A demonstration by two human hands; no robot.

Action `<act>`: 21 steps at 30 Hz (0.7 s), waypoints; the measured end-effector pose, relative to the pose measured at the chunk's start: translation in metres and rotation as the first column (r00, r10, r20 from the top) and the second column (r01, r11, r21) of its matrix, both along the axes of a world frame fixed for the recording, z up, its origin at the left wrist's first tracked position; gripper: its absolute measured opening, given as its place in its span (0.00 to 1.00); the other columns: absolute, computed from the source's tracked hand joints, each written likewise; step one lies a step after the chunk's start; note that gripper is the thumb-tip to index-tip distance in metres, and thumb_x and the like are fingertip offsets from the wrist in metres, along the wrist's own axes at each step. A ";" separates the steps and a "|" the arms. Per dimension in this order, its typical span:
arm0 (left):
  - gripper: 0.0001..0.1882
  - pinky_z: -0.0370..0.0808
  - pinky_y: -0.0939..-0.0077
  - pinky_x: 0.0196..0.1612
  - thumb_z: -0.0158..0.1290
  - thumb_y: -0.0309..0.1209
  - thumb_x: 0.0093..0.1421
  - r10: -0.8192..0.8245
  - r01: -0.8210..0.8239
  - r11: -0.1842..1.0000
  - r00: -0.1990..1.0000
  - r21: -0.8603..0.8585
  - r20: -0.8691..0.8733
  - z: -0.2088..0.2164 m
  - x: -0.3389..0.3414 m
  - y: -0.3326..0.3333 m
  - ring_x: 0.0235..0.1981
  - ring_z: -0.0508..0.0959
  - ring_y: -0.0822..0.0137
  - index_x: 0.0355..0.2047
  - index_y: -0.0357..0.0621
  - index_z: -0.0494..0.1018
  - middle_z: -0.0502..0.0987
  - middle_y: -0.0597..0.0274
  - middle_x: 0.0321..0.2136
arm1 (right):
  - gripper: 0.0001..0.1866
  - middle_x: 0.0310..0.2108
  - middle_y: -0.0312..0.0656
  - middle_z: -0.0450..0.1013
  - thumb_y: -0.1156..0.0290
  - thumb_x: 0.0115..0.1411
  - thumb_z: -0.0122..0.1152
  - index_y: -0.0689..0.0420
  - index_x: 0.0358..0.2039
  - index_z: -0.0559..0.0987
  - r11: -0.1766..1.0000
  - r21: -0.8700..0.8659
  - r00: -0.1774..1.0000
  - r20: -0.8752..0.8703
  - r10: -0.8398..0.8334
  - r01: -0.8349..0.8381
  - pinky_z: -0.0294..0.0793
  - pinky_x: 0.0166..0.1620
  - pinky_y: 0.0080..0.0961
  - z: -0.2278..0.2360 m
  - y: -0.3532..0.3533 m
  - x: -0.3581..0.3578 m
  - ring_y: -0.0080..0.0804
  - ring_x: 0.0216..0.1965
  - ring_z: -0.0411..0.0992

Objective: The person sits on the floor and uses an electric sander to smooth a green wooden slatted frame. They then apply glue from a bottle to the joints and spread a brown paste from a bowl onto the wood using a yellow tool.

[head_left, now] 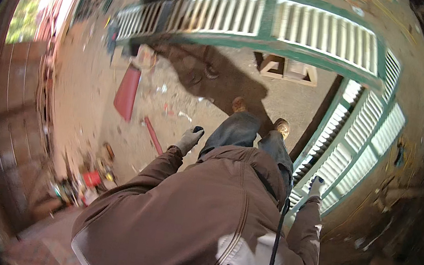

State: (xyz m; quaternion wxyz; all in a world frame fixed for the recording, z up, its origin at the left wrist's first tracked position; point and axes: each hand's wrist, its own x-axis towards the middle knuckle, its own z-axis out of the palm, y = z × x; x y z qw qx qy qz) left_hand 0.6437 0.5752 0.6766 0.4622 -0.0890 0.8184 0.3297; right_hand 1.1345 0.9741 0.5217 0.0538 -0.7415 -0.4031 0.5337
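My left hand (189, 139) wears a light grey glove with dark fingertips. It hangs beside my left leg, fingers loosely curled in, with nothing visible in it. On my other side, my right hand (316, 186), in a similar glove, is held low over the white slats of a green-framed louvered shutter (358, 131). Whether it touches the slats I cannot make out, and its fingers are too small and blurred to read. Across the far side lies a long louvered shutter (267, 19), green-framed with pale slats.
A small wooden stand (288, 70) sits below the far shutter. On the dirt floor to my left are a red tapered panel (126, 93) and a red bar (153, 136). Mixed clutter (90, 180) lies farther left, near a wooden wall (12, 133).
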 end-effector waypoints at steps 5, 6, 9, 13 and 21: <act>0.16 0.72 0.76 0.27 0.55 0.48 0.67 0.217 -0.220 0.972 0.975 -0.080 -0.053 -0.041 0.067 -0.141 0.24 0.73 0.75 0.37 0.50 0.77 0.75 0.71 0.26 | 0.10 0.27 0.32 0.77 0.58 0.69 0.58 0.51 0.40 0.80 0.973 0.138 0.956 -0.202 0.210 -0.185 0.68 0.23 0.22 0.019 0.047 -0.085 0.23 0.21 0.72; 0.18 0.73 0.68 0.26 0.55 0.45 0.65 0.333 -0.333 0.935 0.943 -0.119 -0.022 -0.049 0.077 -0.187 0.23 0.74 0.67 0.36 0.42 0.76 0.76 0.64 0.25 | 0.09 0.29 0.33 0.78 0.59 0.70 0.58 0.50 0.41 0.80 0.982 0.052 0.930 -0.316 0.188 -0.181 0.68 0.24 0.22 0.021 0.031 -0.123 0.22 0.22 0.73; 0.18 0.74 0.69 0.27 0.55 0.47 0.65 0.579 -0.579 0.815 0.809 -0.031 0.104 -0.067 0.113 -0.218 0.25 0.76 0.67 0.38 0.43 0.77 0.77 0.64 0.27 | 0.10 0.26 0.35 0.78 0.65 0.69 0.61 0.58 0.40 0.81 0.936 0.087 0.915 -0.198 0.352 -0.341 0.70 0.21 0.20 0.032 -0.008 -0.203 0.21 0.19 0.71; 0.18 0.76 0.70 0.31 0.55 0.46 0.68 0.638 -0.643 0.764 0.765 0.057 0.088 -0.058 0.117 -0.266 0.33 0.78 0.68 0.47 0.47 0.78 0.80 0.64 0.34 | 0.18 0.29 0.45 0.82 0.55 0.67 0.61 0.58 0.40 0.85 0.733 0.130 0.719 -0.144 0.680 -0.668 0.75 0.29 0.35 -0.001 -0.122 -0.278 0.38 0.26 0.79; 0.16 0.76 0.68 0.36 0.55 0.48 0.68 0.890 -0.891 0.454 0.455 0.021 0.039 -0.066 0.110 -0.443 0.34 0.79 0.69 0.47 0.53 0.78 0.80 0.70 0.35 | 0.20 0.40 0.53 0.82 0.56 0.60 0.65 0.58 0.46 0.84 0.235 0.269 0.217 -0.097 0.971 -0.934 0.78 0.48 0.38 0.011 -0.283 -0.459 0.45 0.43 0.81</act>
